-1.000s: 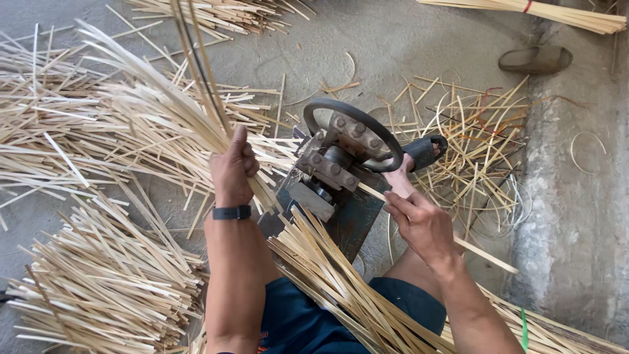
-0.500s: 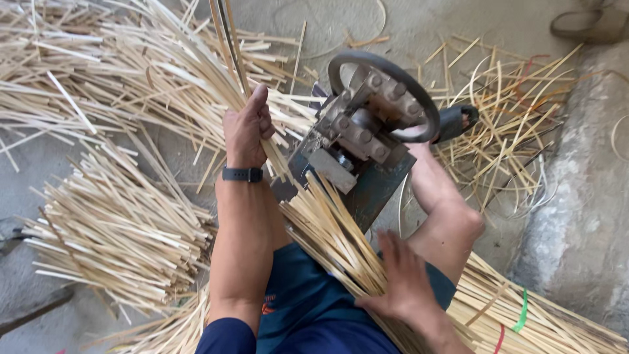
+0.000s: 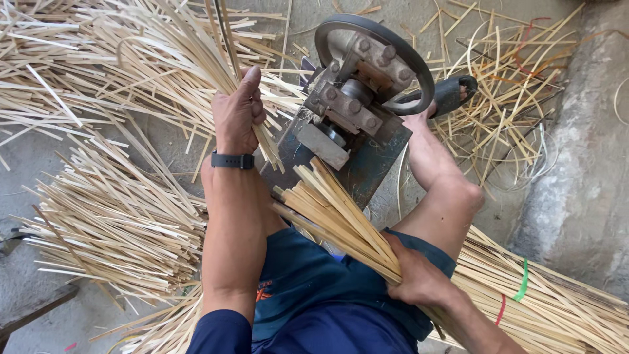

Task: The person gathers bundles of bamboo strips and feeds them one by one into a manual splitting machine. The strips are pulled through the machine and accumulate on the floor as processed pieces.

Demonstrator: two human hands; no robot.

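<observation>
My left hand (image 3: 237, 113), a black band on its wrist, grips a sheaf of thin split bamboo strips (image 3: 196, 59) that fans out up and to the left. My right hand (image 3: 419, 278) is closed around a thick bundle of bamboo slats (image 3: 341, 216) lying across my lap, its ends pointing at the splitting machine (image 3: 354, 124). That machine is a blue-grey metal block with bolted plates and a round steel wheel on top, standing between my legs.
Piles of cut strips (image 3: 111, 223) lie on the concrete floor to the left and upper left. More slats tied with green and red bands (image 3: 524, 282) lie lower right. My right foot in a dark sandal (image 3: 452, 95) rests beside the machine. A concrete kerb runs along the right.
My right hand left the machine's right side and came back to my lap, where it gripped the slat bundle. My left hand stayed on the strips. The view shifted closer.
</observation>
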